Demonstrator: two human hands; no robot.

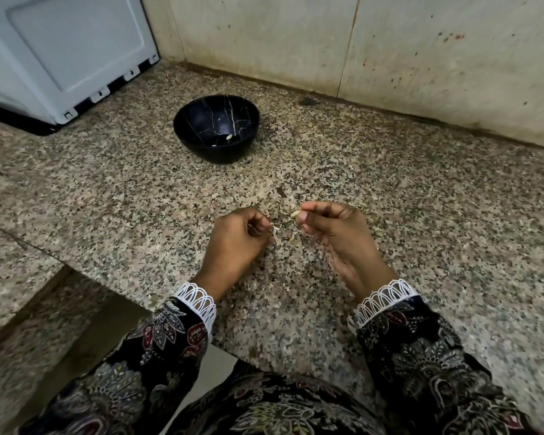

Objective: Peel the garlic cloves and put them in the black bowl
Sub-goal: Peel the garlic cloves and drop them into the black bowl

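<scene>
The clove [294,214] is sitting between the thumb and fingertips of the right hand [333,233], which is pinching it by its thicker end so that only a pale tip is showing past the fingers. The left hand [237,233] is curling loosely just beside it, its fingertips pinching a thin white scrap of skin [276,231] that is hanging down between the two hands. Both hands are hovering low over the speckled stone surface [421,215], near its front edge, and are close together but not touching.

Judging by its look, the clove is light and firm, small enough to slip out of a pinch, and likely to get a little sticky and slick once bare. The skin is papery and brittle, so it is probably tearing off in flakes rather than in one piece. A sound hold would be across the clove's broad middle with the right hand, leaving one end free for the left fingertips to catch a loose edge of skin. Whether any skin is clinging to the hidden part of the clove cannot be told.

A few pale flakes are lying on the surface under and just beyond the hands. Farther out, well apart from the hands, the bowl [182,120] is standing upright with a couple of small pale pieces in its bottom. Behind it a tiled wall [421,42] is rising, and a white appliance [60,42] is standing at the far left.
</scene>
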